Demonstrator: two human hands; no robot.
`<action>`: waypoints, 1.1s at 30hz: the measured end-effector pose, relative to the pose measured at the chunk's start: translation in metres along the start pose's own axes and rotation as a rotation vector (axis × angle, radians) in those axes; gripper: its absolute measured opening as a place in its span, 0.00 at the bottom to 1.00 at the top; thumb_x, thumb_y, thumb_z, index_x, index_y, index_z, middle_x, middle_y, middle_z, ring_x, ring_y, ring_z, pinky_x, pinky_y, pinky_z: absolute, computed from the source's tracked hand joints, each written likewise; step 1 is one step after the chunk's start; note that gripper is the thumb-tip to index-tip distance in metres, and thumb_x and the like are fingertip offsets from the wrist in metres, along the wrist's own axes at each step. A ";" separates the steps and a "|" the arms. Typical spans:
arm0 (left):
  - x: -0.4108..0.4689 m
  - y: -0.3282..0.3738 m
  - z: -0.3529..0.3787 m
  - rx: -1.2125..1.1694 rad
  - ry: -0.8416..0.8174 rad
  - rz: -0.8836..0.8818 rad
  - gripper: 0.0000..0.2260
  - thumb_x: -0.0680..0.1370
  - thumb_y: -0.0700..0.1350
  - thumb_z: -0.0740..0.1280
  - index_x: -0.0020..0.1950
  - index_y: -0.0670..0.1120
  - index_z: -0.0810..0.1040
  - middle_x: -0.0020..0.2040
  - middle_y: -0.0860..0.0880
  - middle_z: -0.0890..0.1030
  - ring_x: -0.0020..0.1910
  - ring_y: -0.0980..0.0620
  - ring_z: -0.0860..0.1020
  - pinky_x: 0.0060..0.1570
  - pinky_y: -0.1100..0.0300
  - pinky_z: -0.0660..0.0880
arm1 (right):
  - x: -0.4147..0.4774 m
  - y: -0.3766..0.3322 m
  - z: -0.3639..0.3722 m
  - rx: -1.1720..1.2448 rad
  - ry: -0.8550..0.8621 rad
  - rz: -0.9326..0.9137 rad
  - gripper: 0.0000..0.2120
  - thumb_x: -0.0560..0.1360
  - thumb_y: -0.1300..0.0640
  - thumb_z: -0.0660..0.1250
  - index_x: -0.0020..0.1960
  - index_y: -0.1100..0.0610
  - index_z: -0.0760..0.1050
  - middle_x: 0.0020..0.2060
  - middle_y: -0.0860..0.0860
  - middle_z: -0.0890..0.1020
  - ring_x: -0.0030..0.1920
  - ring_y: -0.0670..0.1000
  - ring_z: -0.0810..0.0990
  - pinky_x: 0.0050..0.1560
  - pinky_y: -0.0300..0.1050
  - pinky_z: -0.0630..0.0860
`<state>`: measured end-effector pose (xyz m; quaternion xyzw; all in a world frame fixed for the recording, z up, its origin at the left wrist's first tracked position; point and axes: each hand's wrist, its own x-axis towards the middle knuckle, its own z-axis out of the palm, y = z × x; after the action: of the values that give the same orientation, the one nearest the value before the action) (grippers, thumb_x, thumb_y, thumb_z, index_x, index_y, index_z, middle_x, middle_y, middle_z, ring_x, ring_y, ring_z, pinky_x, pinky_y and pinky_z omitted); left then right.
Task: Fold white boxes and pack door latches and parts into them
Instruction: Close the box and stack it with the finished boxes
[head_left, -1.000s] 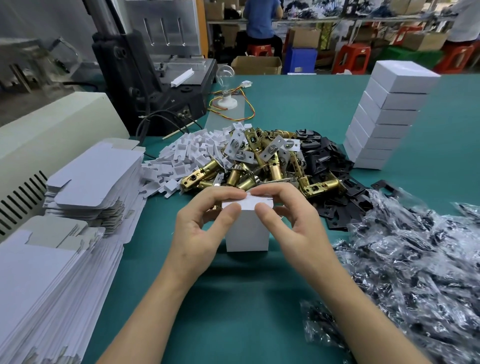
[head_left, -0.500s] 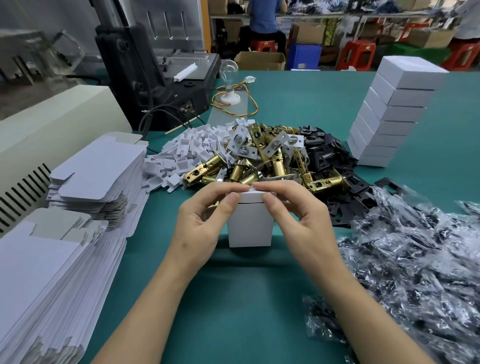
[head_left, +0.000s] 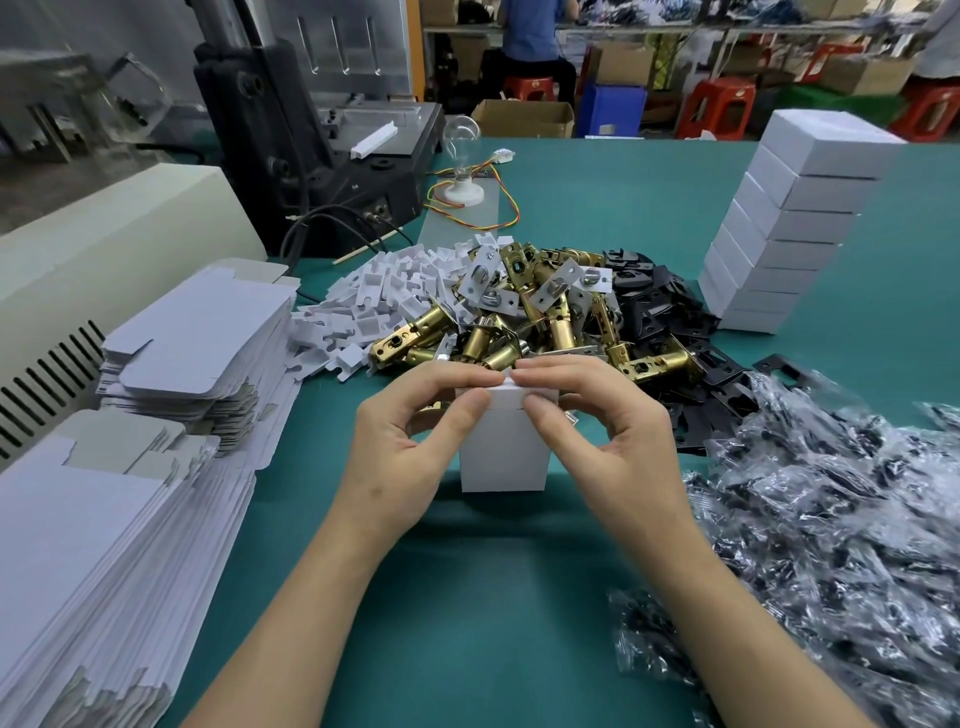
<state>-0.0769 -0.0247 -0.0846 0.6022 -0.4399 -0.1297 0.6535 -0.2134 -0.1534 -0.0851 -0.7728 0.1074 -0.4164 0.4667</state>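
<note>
A small white box (head_left: 501, 457) stands upright on the green table in front of me. My left hand (head_left: 410, 441) grips its top left corner, thumb on the near face and fingers curled over the lid. My right hand (head_left: 602, 431) grips the top right corner the same way. The lid looks pressed down flat. Behind the box lies a heap of brass door latches (head_left: 519, 322), with white plastic parts (head_left: 384, 296) to its left and black plates (head_left: 660, 317) to its right.
Stacks of flat white box blanks (head_left: 197, 338) fill the left side. A leaning column of packed white boxes (head_left: 789, 228) stands at the back right. Clear bags of black parts (head_left: 831, 499) cover the right. A black machine (head_left: 322, 156) and a bulb (head_left: 462, 150) stand behind.
The top flap, raised between my fingers a second ago, now lies down flat on the box. Both hands stayed on the box's top corners.
</note>
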 end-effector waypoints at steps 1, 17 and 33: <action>0.000 0.000 0.000 0.009 0.003 0.003 0.08 0.81 0.51 0.68 0.56 0.56 0.86 0.55 0.51 0.86 0.56 0.47 0.83 0.53 0.62 0.78 | 0.000 0.000 0.000 0.000 -0.001 0.001 0.09 0.78 0.63 0.72 0.56 0.53 0.85 0.55 0.43 0.85 0.62 0.51 0.82 0.58 0.47 0.80; -0.001 -0.001 0.001 0.025 0.011 0.017 0.08 0.82 0.50 0.68 0.56 0.55 0.86 0.54 0.50 0.86 0.55 0.46 0.82 0.52 0.63 0.78 | -0.003 -0.001 0.005 0.082 0.001 0.105 0.09 0.79 0.60 0.69 0.55 0.48 0.83 0.54 0.44 0.85 0.61 0.51 0.82 0.58 0.53 0.80; -0.002 0.001 0.003 0.121 0.040 0.074 0.06 0.79 0.51 0.72 0.55 0.55 0.85 0.53 0.55 0.86 0.57 0.48 0.83 0.51 0.60 0.80 | -0.002 -0.004 0.003 -0.054 0.008 0.008 0.09 0.78 0.62 0.74 0.56 0.54 0.84 0.52 0.42 0.85 0.59 0.48 0.82 0.56 0.42 0.78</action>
<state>-0.0807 -0.0250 -0.0848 0.6262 -0.4558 -0.0668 0.6290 -0.2134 -0.1479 -0.0833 -0.7831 0.1236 -0.4145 0.4468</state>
